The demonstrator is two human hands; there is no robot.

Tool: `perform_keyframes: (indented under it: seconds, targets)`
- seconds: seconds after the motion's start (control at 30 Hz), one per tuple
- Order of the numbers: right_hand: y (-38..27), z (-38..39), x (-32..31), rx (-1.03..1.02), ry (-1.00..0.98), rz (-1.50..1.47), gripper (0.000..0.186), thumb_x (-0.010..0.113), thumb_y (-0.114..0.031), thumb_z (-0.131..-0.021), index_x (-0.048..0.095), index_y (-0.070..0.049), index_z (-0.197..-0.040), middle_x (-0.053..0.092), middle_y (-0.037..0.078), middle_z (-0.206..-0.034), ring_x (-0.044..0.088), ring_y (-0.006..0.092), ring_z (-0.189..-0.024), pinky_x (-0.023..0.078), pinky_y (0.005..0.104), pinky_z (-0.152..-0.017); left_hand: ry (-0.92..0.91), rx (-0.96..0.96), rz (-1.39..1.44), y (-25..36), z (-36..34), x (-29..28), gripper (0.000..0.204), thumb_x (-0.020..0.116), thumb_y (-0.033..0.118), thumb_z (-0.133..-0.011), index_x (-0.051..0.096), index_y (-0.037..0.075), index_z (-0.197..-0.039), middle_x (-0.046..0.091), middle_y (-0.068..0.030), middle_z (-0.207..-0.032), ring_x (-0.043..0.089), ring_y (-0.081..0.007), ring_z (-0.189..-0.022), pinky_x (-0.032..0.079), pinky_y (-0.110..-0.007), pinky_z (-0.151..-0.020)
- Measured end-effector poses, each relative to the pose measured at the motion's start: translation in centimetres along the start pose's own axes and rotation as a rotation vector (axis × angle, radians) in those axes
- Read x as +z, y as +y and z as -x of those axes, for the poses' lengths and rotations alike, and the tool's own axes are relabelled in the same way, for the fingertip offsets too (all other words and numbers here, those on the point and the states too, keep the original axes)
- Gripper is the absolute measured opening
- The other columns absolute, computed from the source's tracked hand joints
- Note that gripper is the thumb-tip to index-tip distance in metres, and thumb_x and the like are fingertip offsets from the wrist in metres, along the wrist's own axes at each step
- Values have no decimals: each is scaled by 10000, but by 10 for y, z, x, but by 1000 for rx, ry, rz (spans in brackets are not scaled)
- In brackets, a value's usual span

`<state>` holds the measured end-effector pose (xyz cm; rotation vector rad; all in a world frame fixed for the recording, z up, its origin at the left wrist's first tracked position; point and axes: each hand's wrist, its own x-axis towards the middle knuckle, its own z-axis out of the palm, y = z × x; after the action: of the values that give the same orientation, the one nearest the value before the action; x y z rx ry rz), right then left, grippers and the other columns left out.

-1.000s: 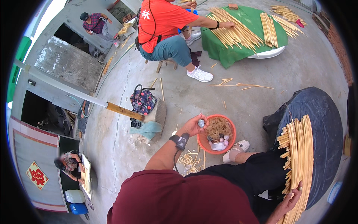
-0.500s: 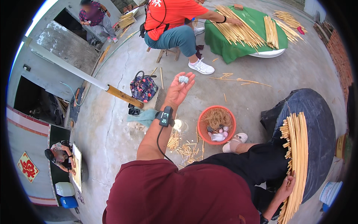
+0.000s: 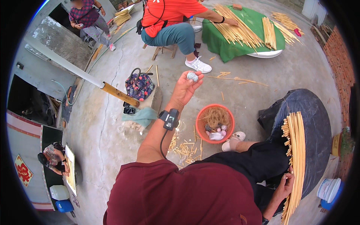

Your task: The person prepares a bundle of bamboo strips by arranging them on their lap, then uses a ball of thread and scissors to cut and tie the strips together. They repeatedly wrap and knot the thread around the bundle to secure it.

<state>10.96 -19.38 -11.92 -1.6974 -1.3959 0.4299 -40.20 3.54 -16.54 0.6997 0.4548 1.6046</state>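
Note:
My left hand [image 3: 187, 88], raised above and left of an orange bucket [image 3: 206, 137], grips a small crumpled silvery-grey ball [image 3: 192, 76] between fingers and thumb. The bucket holds tangled tan fibre and several small pale pink and white items. At the right, a long bundle of pale sticks [image 3: 295, 150] lies along the edge of a mound covered in dark plastic [image 3: 315, 125], beside my dark-trousered leg. My right hand [image 3: 285, 182] has its fingers curled on the left edge of that bundle, toward its lower part.
Three people work nearby: one seated [image 3: 165, 22] by a green-draped table [image 3: 221, 48] of sticks, another [image 3: 84, 17] upper left, another [image 3: 52, 157] at a board. A pole [image 3: 120, 95], floral bag [image 3: 138, 86], loose sticks [image 3: 185, 150], brick wall [image 3: 335, 56] and buckets [image 3: 328, 189] surround me.
My left hand has risen up and away from the orange bucket with the ball. My right hand has shifted slightly up along the bundle. The upper-left person has shifted left.

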Motion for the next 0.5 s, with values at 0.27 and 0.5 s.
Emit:
perform_keyframes:
  seconds: [0.27, 0.5]
  targets:
    - [3, 7, 4, 32, -21, -88, 28, 517, 14, -894, 521, 10, -922, 573, 223, -1269, 542, 305, -1190, 357, 403, -1055, 33, 51, -21, -4, 6, 2, 354, 682, 48, -846, 497, 67, -1148, 608, -166, -1158, 624, -287, -1077, 543, -382, -927]
    - [-12, 9, 12, 32, -52, -132, 43, 509, 30, -900, 534, 20, -933, 577, 207, -1254, 561, 288, -1166, 394, 391, -1029, -64, -73, -117, -13, 14, 24, 225, 652, 106, -882, 548, 80, -1079, 626, -115, -1028, 641, -196, -867, 542, -296, -731]
